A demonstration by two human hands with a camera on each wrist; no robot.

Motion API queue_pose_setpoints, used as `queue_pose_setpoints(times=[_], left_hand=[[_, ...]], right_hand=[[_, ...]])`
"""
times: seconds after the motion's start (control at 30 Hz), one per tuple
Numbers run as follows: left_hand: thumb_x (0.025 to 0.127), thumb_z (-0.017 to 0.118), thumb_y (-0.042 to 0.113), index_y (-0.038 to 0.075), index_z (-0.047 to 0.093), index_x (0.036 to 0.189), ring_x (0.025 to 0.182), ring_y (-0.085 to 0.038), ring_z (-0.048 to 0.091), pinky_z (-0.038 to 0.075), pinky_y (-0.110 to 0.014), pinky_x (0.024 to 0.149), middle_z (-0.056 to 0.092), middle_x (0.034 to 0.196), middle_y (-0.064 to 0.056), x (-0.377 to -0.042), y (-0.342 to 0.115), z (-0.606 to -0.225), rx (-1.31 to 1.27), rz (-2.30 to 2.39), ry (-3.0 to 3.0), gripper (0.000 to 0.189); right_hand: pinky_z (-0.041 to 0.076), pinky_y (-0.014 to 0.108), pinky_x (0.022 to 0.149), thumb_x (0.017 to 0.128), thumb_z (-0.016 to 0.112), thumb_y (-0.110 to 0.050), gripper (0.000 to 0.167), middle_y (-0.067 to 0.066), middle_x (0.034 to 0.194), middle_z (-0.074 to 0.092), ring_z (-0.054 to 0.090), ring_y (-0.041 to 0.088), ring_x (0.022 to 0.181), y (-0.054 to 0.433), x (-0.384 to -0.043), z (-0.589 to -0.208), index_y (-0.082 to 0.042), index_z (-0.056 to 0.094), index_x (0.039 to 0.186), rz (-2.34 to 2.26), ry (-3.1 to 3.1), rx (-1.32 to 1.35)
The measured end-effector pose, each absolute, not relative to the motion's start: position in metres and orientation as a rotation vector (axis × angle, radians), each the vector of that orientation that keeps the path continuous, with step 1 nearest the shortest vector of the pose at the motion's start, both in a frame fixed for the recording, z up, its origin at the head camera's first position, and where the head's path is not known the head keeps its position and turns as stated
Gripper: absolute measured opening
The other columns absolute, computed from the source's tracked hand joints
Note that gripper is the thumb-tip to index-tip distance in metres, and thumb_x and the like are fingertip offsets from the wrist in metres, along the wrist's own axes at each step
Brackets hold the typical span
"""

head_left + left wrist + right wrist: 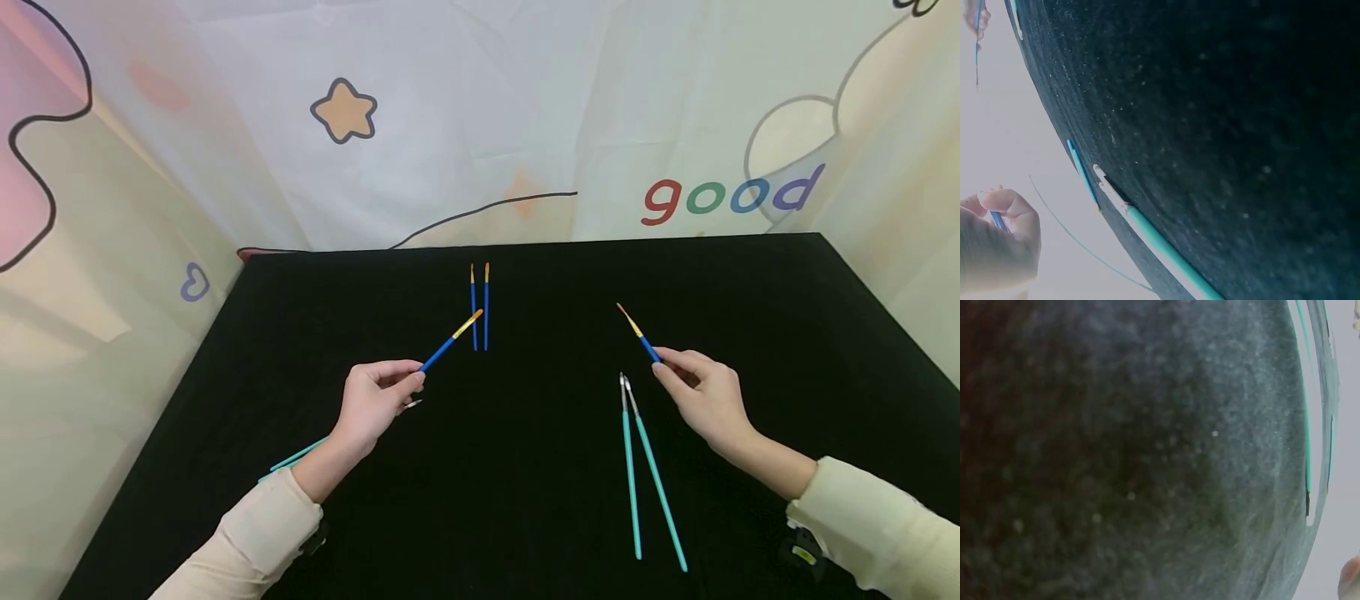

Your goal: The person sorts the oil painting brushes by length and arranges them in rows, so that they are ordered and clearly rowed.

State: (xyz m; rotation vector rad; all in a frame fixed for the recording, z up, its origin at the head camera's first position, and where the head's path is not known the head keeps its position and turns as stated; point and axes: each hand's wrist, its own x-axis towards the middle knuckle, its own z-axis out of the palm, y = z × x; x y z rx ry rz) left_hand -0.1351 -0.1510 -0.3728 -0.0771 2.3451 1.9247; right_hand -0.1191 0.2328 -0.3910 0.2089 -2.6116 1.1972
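Observation:
My left hand [369,404] pinches a blue paintbrush [438,356] with a gold ferrule, its orange-brown bristles tilted up and to the right. In my right hand [708,404] is another blue paintbrush [647,344], held between thumb and fingers, bristles pointing up and left. Both held brushes are above the black table. Two more blue paintbrushes [486,312] lie side by side at the back middle. Beneath the left wrist lie teal paintbrushes [296,454], partly hidden by the arm; the left wrist view shows one teal handle [1166,253] with a pale tip.
Two teal paintbrushes [656,483] lie on the black tabletop [487,500] below the right hand, their tips close together and handles spread. Behind the table hangs a pale printed curtain [465,125], which also runs down both sides.

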Motion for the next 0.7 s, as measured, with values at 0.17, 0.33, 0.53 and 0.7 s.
queue_pose_setpoints(times=[0.17,0.33,0.53,0.7], left_hand=[[0.086,0.062,0.004,-0.009,0.063,0.104,0.055,-0.011,0.048,0.042,-0.019,0.050,0.062,0.070,-0.005,-0.138,-0.149,-0.374,-0.091,1.963,2.290,0.022],[0.087,0.061,0.005,-0.010,0.062,0.105,0.054,-0.010,0.048,0.042,-0.018,0.049,0.061,0.068,-0.004,-0.141,-0.146,-0.375,-0.104,2.010,2.241,0.024],[0.087,0.060,0.006,-0.010,0.062,0.105,0.054,-0.010,0.050,0.044,-0.019,0.049,0.063,0.070,-0.007,-0.143,-0.141,-0.376,-0.113,2.041,2.249,0.024],[0.086,0.061,0.004,-0.010,0.063,0.103,0.056,-0.013,0.051,0.046,-0.020,0.050,0.063,0.073,-0.011,-0.146,-0.138,-0.378,-0.093,2.059,2.273,0.022]], right_hand=[[0.039,0.020,0.051,0.092,0.054,-0.012,0.024,0.005,0.079,0.055,0.047,0.009,0.063,0.232,-0.121,-0.393,0.000,0.063,0.110,1.215,-2.617,0.186],[0.040,0.020,0.052,0.092,0.054,-0.013,0.024,0.005,0.081,0.057,0.048,0.009,0.064,0.230,-0.123,-0.394,0.000,0.063,0.110,1.259,-2.615,0.171],[0.040,0.022,0.049,0.091,0.056,-0.013,0.025,0.004,0.079,0.056,0.047,0.011,0.060,0.227,-0.125,-0.392,0.000,0.063,0.111,1.358,-2.612,0.145],[0.040,0.022,0.050,0.090,0.057,-0.015,0.026,0.004,0.079,0.056,0.046,0.012,0.061,0.224,-0.128,-0.391,0.000,0.063,0.111,1.389,-2.624,0.124]])
